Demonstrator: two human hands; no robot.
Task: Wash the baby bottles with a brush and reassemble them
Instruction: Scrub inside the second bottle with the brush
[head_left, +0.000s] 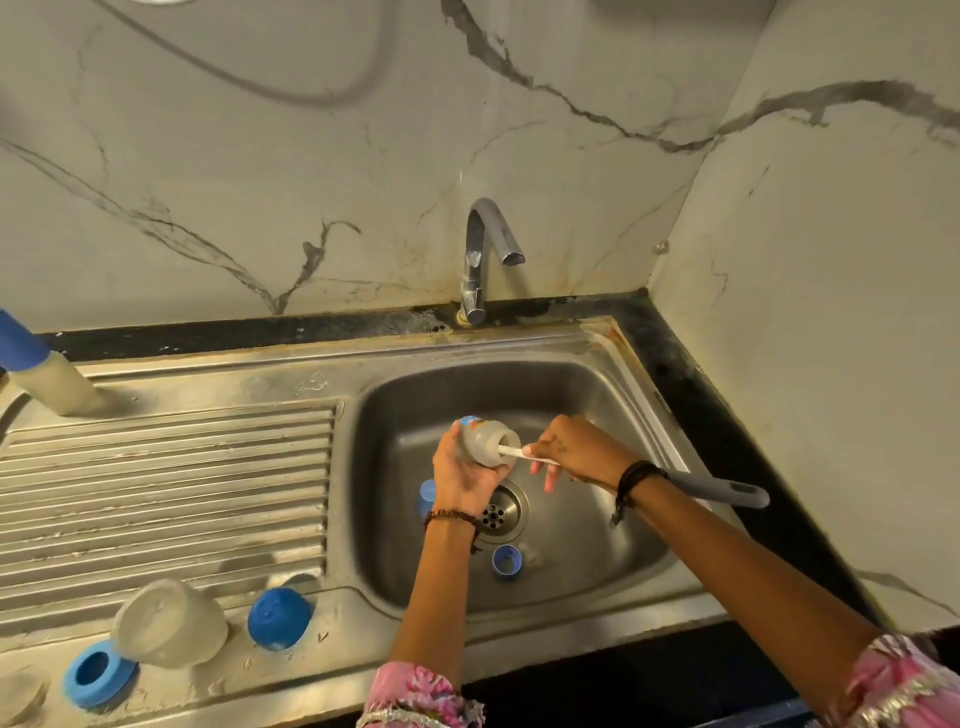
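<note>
Your left hand (464, 470) grip wraps the baby bottle (485, 440), mouth toward your right hand (574, 451) grip, which pinches the bottle brush (524, 454) for straight insertion.

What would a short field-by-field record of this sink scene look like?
left hand: grips bottle over the basin
right hand: holds brush, head inside the bottle
basin floor: blue ring beside drain
drainboard: blue cap, clear cover, another blue ring
faucet: no water visible
</note>
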